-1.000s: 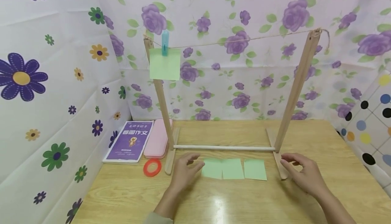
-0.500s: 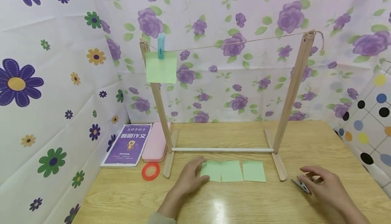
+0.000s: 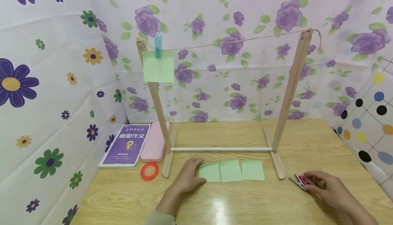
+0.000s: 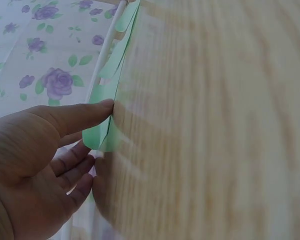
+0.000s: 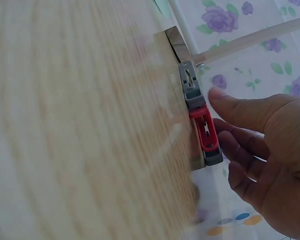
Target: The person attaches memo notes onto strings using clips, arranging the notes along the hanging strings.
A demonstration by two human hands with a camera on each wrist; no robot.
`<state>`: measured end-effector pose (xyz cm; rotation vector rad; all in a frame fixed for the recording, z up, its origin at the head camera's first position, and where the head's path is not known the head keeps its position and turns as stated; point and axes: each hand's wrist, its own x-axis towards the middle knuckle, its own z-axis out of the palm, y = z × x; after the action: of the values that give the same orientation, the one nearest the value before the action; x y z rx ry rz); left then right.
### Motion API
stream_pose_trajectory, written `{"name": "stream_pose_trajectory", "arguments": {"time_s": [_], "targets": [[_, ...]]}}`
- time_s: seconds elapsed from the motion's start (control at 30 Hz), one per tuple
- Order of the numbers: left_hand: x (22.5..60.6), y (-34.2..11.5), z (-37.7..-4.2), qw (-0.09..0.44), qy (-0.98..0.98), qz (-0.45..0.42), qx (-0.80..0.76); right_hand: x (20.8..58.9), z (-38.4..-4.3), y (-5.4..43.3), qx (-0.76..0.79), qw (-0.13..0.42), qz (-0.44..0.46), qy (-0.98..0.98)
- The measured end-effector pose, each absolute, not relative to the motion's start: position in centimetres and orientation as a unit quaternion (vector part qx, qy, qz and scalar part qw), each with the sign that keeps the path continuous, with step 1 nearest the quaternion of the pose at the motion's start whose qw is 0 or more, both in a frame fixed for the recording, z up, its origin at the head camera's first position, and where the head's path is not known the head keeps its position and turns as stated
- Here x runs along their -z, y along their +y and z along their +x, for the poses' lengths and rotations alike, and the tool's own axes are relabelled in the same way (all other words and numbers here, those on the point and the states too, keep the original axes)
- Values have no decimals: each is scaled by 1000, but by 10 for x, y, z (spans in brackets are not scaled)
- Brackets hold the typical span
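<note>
Over the last second the right hand (image 3: 330,189) has slid from beside the stand's right foot toward the desk's right edge, and a red clothespin (image 3: 305,180) now shows at its fingertips. The left hand (image 3: 187,178) has shifted only slightly, a touch nearer the front edge.

I see the right hand's thumb and fingers loosely bent and apart about the red clothespin, which lies on the desk (image 3: 239,204) against grey clothespins (image 5: 192,90); whether skin meets plastic, I can't tell. The left hand is relaxed too, thumb and fingers spread around the outer edge of the leftmost green note (image 3: 210,172), gripping nothing that I can make out. Two more notes (image 3: 231,171) continue that row, between the stand's white rod (image 3: 221,149) and the front edge.

Above, a blue clothespin (image 3: 158,44) holds a hanging note (image 3: 158,69) on the string, close to the left post (image 3: 160,110). Toward the desk's left edge lie a purple book (image 3: 125,146), a pink case (image 3: 155,142) and a red ring (image 3: 149,178).
</note>
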<state>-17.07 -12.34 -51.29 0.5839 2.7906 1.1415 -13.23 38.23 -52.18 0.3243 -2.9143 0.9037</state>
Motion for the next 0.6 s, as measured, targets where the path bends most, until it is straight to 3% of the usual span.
{"name": "stream_pose_trajectory", "arguments": {"time_s": [0.33,0.6], "targets": [[513,-127,-176,60,901,182,-390,521,-144,383,-297,-1,103,-949],[513,-130,-180,62,894,190,-402,523,-148,388,-297,6,93,-950]]}}
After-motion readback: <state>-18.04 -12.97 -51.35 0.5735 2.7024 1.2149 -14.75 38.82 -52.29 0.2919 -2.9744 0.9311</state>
